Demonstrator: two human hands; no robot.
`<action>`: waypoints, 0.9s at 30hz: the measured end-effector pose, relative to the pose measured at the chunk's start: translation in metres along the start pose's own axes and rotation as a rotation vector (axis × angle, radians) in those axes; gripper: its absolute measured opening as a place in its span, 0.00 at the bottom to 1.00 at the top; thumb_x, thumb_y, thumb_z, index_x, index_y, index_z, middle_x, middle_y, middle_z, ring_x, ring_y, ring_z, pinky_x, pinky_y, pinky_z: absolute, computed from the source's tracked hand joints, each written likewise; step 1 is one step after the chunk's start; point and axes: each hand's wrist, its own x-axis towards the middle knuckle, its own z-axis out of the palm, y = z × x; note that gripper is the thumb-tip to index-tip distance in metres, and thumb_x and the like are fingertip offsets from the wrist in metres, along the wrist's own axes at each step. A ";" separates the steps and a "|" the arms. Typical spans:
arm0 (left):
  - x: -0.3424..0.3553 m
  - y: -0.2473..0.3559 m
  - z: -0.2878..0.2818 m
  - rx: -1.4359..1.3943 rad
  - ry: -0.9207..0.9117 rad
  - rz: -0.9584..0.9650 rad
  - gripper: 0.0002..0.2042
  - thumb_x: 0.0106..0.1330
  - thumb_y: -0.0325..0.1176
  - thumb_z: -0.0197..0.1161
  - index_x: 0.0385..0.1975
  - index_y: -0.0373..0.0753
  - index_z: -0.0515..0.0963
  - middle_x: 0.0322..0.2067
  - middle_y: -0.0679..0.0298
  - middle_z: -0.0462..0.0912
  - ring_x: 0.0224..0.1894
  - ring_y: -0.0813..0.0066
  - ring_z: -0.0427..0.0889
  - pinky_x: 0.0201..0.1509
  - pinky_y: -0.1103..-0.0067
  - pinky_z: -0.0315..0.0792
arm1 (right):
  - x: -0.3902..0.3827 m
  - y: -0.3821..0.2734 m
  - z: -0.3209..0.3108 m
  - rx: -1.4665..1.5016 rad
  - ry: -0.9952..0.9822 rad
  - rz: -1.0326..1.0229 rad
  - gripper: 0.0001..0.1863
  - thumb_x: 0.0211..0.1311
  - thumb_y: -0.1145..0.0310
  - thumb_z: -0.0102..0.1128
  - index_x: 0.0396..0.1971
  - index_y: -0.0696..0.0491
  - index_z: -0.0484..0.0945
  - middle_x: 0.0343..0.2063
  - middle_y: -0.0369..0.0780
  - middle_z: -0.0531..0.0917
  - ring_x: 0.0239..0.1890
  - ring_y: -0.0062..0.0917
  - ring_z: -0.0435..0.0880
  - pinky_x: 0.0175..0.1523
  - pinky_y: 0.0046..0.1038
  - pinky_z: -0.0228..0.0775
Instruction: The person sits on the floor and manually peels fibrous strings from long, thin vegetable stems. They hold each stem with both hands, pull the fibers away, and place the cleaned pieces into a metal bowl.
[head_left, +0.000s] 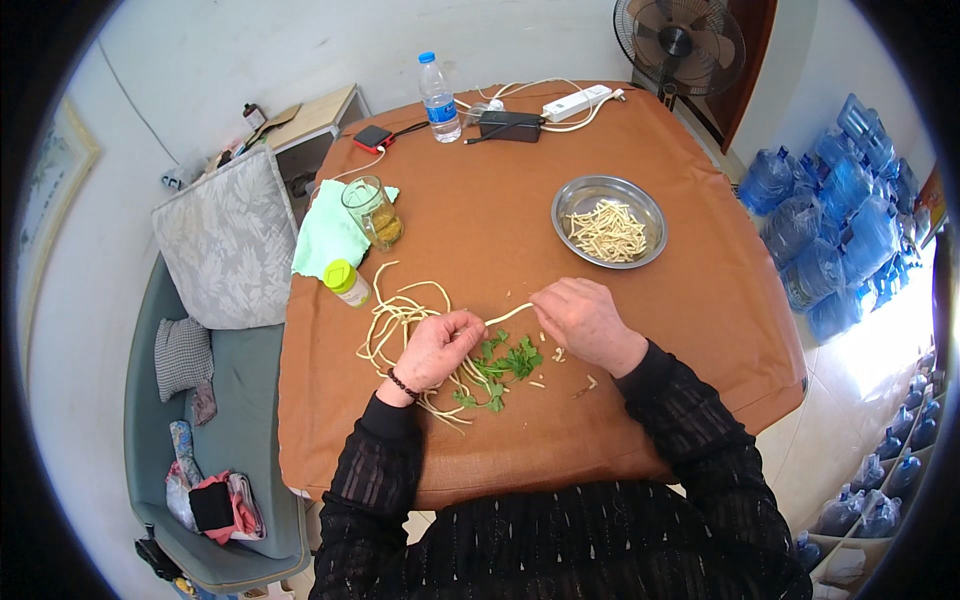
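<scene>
A single pale long bean (508, 314) stretches between my two hands above the table. My left hand (440, 350), with a dark bead bracelet at the wrist, pinches one end. The other end is between the closed fingers of my right hand (585, 318). Several whole long beans (385, 325) lie in a loose tangle beside and under my left hand. Green leafy sprigs (515, 362) rest between the hands, with small bean bits (560, 354) scattered near my right hand. Beyond that hand, a round steel bowl (655, 250) holds many short bean pieces (608, 232).
On the brown-covered table (480, 240) stand a glass mug (375, 213) on a mint cloth (325, 235), a green-lidded jar (346, 283) and a water bottle (438, 100). A power strip (577, 102), a black adapter (510, 126) and cables lie along the far edge.
</scene>
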 end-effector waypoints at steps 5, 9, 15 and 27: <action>0.001 -0.002 0.003 -0.111 -0.106 -0.071 0.11 0.70 0.36 0.55 0.35 0.35 0.79 0.26 0.74 0.78 0.30 0.88 0.72 0.37 0.86 0.69 | 0.001 -0.007 0.005 0.003 0.097 0.119 0.06 0.46 0.74 0.62 0.23 0.53 0.72 0.18 0.40 0.75 0.21 0.33 0.76 0.25 0.32 0.68; 0.001 0.001 0.014 -0.222 -0.074 0.003 0.11 0.69 0.36 0.56 0.37 0.34 0.80 0.25 0.74 0.77 0.29 0.88 0.70 0.34 0.87 0.68 | 0.004 -0.010 0.012 0.275 0.208 0.393 0.06 0.51 0.75 0.61 0.23 0.55 0.71 0.16 0.37 0.73 0.18 0.23 0.74 0.22 0.27 0.65; 0.002 0.006 0.017 -0.258 -0.067 -0.012 0.10 0.70 0.35 0.56 0.36 0.35 0.80 0.26 0.75 0.77 0.29 0.89 0.71 0.35 0.87 0.68 | 0.001 -0.016 0.012 1.139 0.254 0.888 0.04 0.63 0.75 0.53 0.28 0.55 0.71 0.16 0.30 0.68 0.17 0.11 0.65 0.17 0.18 0.55; 0.005 -0.009 0.016 -0.100 0.270 0.099 0.08 0.66 0.32 0.60 0.37 0.34 0.79 0.28 0.69 0.80 0.27 0.85 0.74 0.32 0.84 0.70 | -0.008 0.022 -0.009 0.597 -0.395 0.704 0.11 0.59 0.63 0.59 0.29 0.56 0.77 0.14 0.38 0.73 0.15 0.27 0.71 0.22 0.24 0.62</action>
